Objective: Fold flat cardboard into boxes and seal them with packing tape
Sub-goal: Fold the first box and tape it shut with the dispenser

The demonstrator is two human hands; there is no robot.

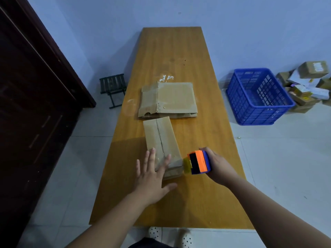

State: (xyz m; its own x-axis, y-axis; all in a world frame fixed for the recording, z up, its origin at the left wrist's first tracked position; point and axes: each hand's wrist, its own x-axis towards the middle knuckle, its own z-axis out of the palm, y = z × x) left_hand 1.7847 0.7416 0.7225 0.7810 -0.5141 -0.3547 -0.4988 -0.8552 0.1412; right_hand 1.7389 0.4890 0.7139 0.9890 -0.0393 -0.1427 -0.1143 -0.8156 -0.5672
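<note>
Folded box (162, 140) lay on the wooden table (197, 194), near edge; left hand (152, 173) spread flat on its near end; right hand (219, 167) gripped an orange-blue tape dispenser (198, 162) touching the box's right corner. Flat cardboard stack (168, 100) just behind; blue crate (258, 95) on floor right.

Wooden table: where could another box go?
Bare: far end of the long wooden table, beyond the flat cardboard stack, and the near end. Crowded middle: folded cardboard box, left hand, right hand gripping an orange-and-blue tape dispenser.
</note>
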